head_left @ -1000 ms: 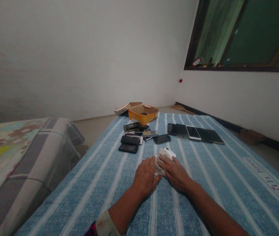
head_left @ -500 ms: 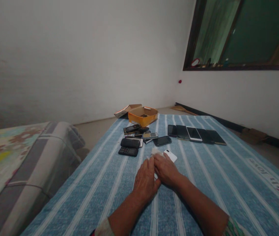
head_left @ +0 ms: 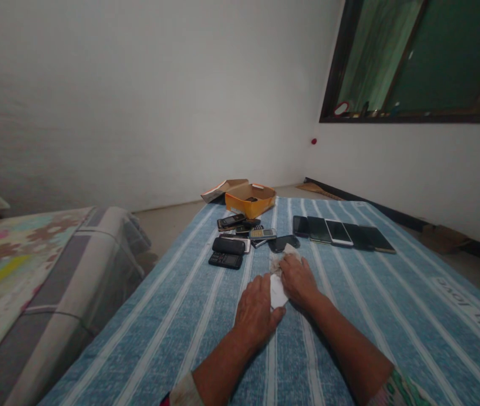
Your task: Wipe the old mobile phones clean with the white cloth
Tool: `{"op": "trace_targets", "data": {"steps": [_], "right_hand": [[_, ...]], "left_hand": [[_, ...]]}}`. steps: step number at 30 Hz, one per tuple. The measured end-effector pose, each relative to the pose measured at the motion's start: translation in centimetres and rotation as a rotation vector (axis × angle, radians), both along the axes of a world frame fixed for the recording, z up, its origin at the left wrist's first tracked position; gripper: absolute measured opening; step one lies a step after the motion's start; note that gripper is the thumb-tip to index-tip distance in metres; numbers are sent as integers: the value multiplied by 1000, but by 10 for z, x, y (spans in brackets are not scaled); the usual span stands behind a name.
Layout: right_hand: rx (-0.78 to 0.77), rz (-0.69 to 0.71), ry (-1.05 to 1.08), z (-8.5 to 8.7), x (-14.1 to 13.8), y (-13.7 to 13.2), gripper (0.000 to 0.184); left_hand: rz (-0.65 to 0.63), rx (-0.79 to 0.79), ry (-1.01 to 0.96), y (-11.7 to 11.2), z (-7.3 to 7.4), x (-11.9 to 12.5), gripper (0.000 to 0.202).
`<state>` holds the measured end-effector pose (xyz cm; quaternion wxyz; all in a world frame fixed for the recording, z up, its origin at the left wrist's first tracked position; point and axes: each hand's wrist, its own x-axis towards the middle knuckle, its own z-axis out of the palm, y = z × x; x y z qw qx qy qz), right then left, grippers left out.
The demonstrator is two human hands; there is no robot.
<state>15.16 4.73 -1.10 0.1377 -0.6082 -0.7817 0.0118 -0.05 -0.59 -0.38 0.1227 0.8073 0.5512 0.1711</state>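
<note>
A white phone (head_left: 277, 294) lies on the blue striped sheet (head_left: 206, 316) between my hands. My left hand (head_left: 258, 309) rests on the sheet with its fingers curled against the phone's left edge, holding it down. My right hand (head_left: 297, 279) is closed on a crumpled white cloth (head_left: 283, 257) and presses it on the phone's far end. Most of the phone is hidden under the two hands.
Several old keypad phones (head_left: 235, 239) lie in a heap just beyond my hands, next to a dark smartphone (head_left: 281, 243). A row of smartphones (head_left: 341, 232) lies to the right. An open orange box (head_left: 250, 198) stands at the far edge. A folded mattress (head_left: 54, 270) lies at the left.
My right hand has slid the cloth along the white phone away from me. The phone's far end, bare a moment ago, is now covered. My left hand has stayed at the phone's near edge.
</note>
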Motion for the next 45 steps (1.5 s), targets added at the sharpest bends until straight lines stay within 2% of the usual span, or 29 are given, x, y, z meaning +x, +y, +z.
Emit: {"op": "trace_targets", "data": {"steps": [3, 6, 11, 17, 22, 28, 34, 40, 45], "right_hand": [[-1, 120, 14, 0, -10, -12, 32], [1, 170, 23, 2, -14, -17, 31], [-8, 119, 28, 7, -18, -16, 28], [-19, 208, 79, 5, -19, -16, 27], [0, 99, 29, 3, -16, -12, 27], [-55, 287, 92, 7, -21, -20, 28], [-33, 159, 95, 11, -21, -19, 27], [-60, 266, 132, 13, -21, -22, 30], [-55, 132, 80, 7, -5, -8, 32]], "left_hand": [[-4, 41, -31, 1, -5, 0, 67], [-5, 53, -38, 2, -6, 1, 67], [-1, 42, -54, 2, -5, 0, 70], [28, 2, -32, 2, -5, 1, 75], [40, -43, -24, 1, -2, 2, 80], [34, -17, -4, 3, -10, 0, 80], [32, -19, -9, 3, -9, 0, 77], [23, 0, -13, 4, -9, 0, 77], [8, 32, -46, 6, -9, 0, 74]]}}
